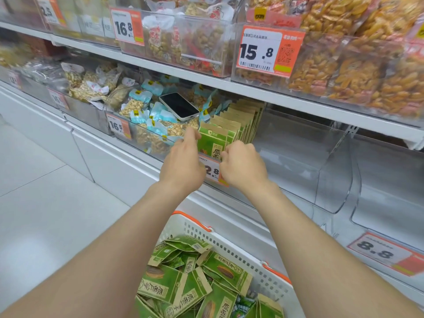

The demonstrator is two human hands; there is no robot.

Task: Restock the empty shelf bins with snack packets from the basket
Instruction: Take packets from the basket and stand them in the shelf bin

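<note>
Mid-frame, the left hand (183, 161) touches the front packet (212, 143) in the bin (286, 154) with straight fingers. The right hand (243, 164) pinches it.

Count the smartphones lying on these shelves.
1: a smartphone lies screen-up on the blue-labelled nut packets, left of the upright green packets. None else shows, though stock could hide more.

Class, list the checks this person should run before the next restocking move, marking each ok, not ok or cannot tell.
1. Basket holds more green packets: ok.
2. Shelved row stands upright: ok.
3. Hands free to pick: not ok; left hand touches and right hand pinches the front packet.
4. Room beside the row in the bin: ok.
5. Phone off the stock: not ok; it lies on nut packets.
</note>
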